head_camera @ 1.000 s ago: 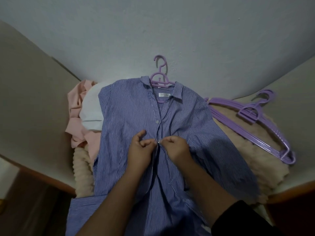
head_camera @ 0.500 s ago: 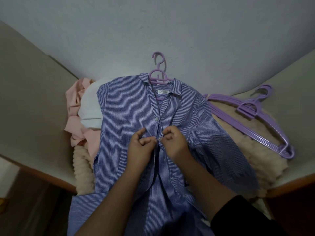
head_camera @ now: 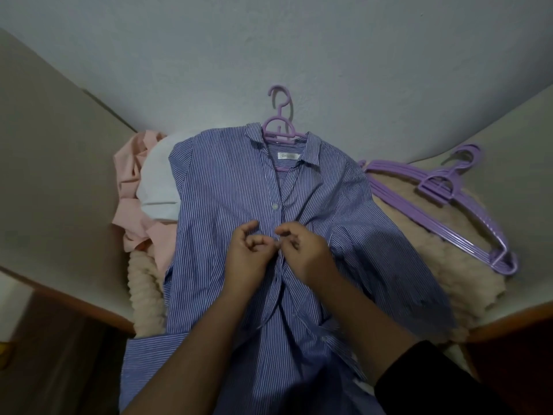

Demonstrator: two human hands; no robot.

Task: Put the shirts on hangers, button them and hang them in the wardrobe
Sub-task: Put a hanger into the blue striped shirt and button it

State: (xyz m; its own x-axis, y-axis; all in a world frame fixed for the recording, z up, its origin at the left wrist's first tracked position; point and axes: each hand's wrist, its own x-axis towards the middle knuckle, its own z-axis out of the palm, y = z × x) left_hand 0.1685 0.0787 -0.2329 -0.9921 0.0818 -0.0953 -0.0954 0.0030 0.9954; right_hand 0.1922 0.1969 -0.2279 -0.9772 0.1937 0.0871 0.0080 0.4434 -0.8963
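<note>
head view: blue striped shirt (head_camera: 227,187) spread flat on a fluffy cream blanket (head_camera: 419,244), purple hanger (head_camera: 279,127) in its collar. left hand (head_camera: 248,253) and right hand (head_camera: 302,250) meeting at the placket, each grip curled and pinching the fabric edges there. spare purple hangers (head_camera: 466,217) stacked just right of the shirt; pink cloth (head_camera: 134,187) and white cloth (head_camera: 158,190) bunched left.

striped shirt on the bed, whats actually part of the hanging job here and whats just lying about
In the job:
striped shirt, laid flat, being buttoned
hanger inside its collar
left hand and right hand, pinching the placket
spare hangers, stacked to the right
pink shirt and white shirt, heaped to the left

Lying about:
fluffy blanket under everything
</note>
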